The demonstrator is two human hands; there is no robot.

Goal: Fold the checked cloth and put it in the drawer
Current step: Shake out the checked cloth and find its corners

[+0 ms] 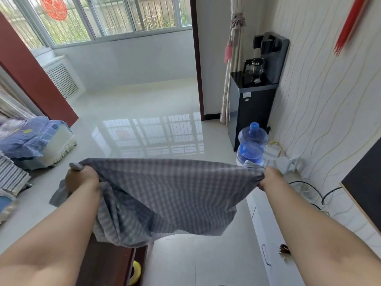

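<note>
The grey checked cloth (165, 195) hangs stretched out in the air in front of me, above the floor. My left hand (81, 178) grips its left top corner, with a loose end dangling below the wrist. My right hand (268, 178) grips the right top corner; its fingers are hidden behind bunched fabric. The cloth's lower edge sags over the top of a dark brown wooden table (107, 263). A long white cabinet (268, 244) with drawer fronts and a thin handle (265, 254) runs along the right wall, below my right forearm; its drawers look closed.
A blue water jug (252, 145) and a black water dispenser (253, 112) stand at the right wall. Cables (313, 193) lie on the cabinet top. Bedding (35, 139) sits at the left. A yellow object (136, 271) lies under the brown table. Glossy tiled floor (144, 124) stretches ahead.
</note>
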